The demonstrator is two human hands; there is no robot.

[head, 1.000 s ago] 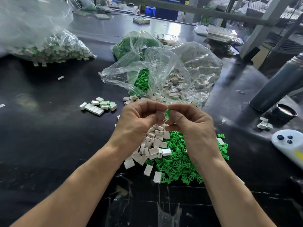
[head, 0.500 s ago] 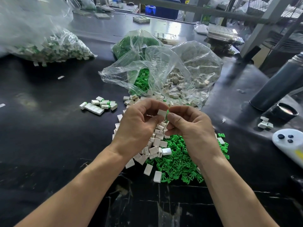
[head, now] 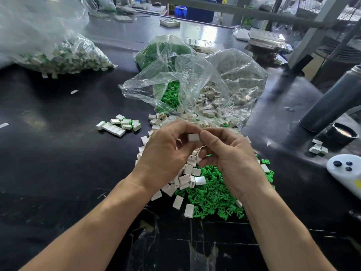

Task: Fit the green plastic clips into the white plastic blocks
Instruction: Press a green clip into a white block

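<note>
My left hand [head: 166, 153] and my right hand [head: 228, 155] meet above the table's middle and pinch one white block [head: 193, 137] between their fingertips. A sliver of a green clip [head: 201, 141] shows at the block's right end, under my right thumb. More green clips peek from my right palm [head: 210, 155]. Below the hands lie a pile of loose white blocks [head: 185, 178] and a pile of loose green clips [head: 213, 196].
Open clear bags behind the hands hold green clips [head: 170, 94] and white blocks [head: 220, 98]. A small group of fitted blocks [head: 121, 125] lies to the left. A big bag of fitted blocks [head: 64, 57] sits far left. A dark cylinder [head: 332, 106] and a white controller [head: 347, 171] stand right.
The white block has come out from behind my fingers and now shows its full side between both thumbs. The green clip has sunk almost out of sight at its end.
</note>
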